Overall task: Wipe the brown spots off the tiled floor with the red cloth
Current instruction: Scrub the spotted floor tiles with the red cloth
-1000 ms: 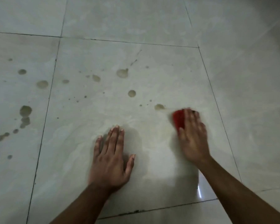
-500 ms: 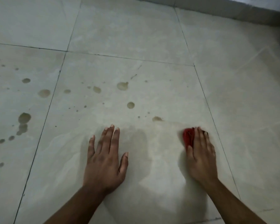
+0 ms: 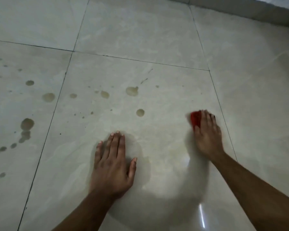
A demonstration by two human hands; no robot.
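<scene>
Fingers [image 3: 207,120] of my right hand [image 3: 208,135] lie straight and close together, pressed flat on the red cloth [image 3: 195,120], which shows only as a small bunched patch past the thumb side of the hand; the rest of it is hidden under the palm. That hand is blurred, so I cannot tell whether the thumb curls round the cloth or just rests beside it. The cloth sits on the tiled floor [image 3: 157,39], on the right part of the middle tile, near the grout line that runs down its right edge. My left hand [image 3: 113,162] lies flat on the same tile, nearer to me, fingers straight and together, thumb spread out to the side, holding nothing. Brown spots [image 3: 132,91] dot the floor beyond and to the left of the hands: one round spot sits between the two hands and farther out, a larger one above it, and a scatter of others on the left tile. A pale wall base [image 3: 240,9] crosses the top right corner.
</scene>
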